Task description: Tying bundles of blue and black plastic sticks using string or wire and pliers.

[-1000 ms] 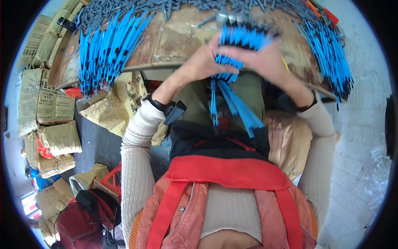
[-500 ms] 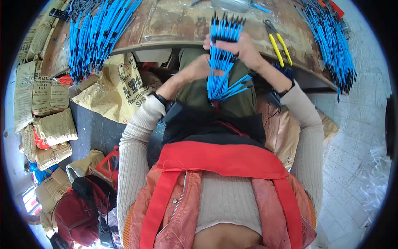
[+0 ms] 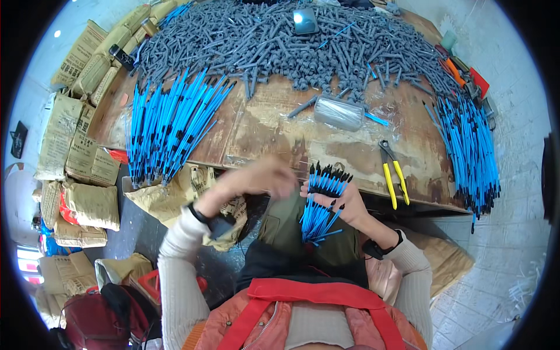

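My right hand (image 3: 352, 205) is closed round a bundle of thin blue rods with black tips (image 3: 321, 213), held above my lap just off the table's front edge. The tips point away from me, and some rods fan out at the near end. Left of the bundle, apart from it, is my left hand (image 3: 265, 177), blurred by motion, its fingers not readable. At the left of the wooden table (image 3: 259, 125) lies a large spread of similar blue rods (image 3: 169, 125). Another pile of them (image 3: 469, 151) hangs over the table's right edge.
A wide heap of grey plastic plugs (image 3: 280, 44) covers the table's far side. In front of it lies a clear plastic-wrapped pack (image 3: 338, 112). Yellow-handled pliers (image 3: 394, 175) rest near the front edge. Sacks (image 3: 90, 207) are stacked on the left; a dark red backpack (image 3: 96, 321) is lower left.
My left hand has come off the bundle and moved left. The right hand still holds the rods. The view has tilted up, bringing the grey heap into sight.
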`<state>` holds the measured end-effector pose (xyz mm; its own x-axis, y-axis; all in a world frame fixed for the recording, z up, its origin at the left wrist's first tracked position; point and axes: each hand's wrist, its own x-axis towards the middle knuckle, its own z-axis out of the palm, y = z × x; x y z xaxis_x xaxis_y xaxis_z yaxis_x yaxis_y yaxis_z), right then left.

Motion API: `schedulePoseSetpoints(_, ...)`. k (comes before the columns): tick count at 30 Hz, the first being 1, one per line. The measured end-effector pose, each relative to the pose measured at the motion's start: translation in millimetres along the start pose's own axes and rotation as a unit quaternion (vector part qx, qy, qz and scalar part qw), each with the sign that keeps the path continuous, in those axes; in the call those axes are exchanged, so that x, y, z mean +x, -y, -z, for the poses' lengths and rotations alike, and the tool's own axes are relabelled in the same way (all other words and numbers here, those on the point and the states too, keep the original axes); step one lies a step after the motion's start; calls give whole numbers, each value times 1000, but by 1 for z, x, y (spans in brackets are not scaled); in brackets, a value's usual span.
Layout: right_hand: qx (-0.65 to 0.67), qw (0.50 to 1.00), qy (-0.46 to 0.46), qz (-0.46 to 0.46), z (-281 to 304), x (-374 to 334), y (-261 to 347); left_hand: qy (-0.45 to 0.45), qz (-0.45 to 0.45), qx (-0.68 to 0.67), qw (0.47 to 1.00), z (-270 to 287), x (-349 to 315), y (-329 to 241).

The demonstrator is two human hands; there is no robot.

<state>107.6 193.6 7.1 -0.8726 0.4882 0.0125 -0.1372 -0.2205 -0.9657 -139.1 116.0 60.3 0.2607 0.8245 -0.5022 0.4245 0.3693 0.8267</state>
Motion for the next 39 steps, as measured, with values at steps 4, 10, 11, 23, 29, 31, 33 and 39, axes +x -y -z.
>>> schedulePoseSetpoints(4,-133,991,9,-11,4,11,10,-430,-147,148,878,104,91,-20)
schedulePoseSetpoints(10,11,997,-6,-82,2,14,-5,-529,-60,279,799,163,165,-3)
schedulePoseSetpoints(11,11,998,-3,-70,-1,13,0,-515,-76,293,802,166,164,-4)
schedulePoseSetpoints(23,10,1000,2,0,5,14,-16,-371,-293,-228,851,-19,39,21)
schedulePoseSetpoints(29,-119,993,-2,-14,-3,10,-4,-392,-283,-192,854,-54,17,11)
schedulePoseSetpoints(31,-95,994,-24,-38,-12,10,0,-410,-281,-191,846,-56,13,10)
schedulePoseSetpoints(33,-105,993,-19,-40,-12,9,-3,-406,-278,-182,851,-55,12,12)
schedulePoseSetpoints(39,-127,991,-9,-49,-17,11,-4,-409,-274,-132,861,-51,15,18)
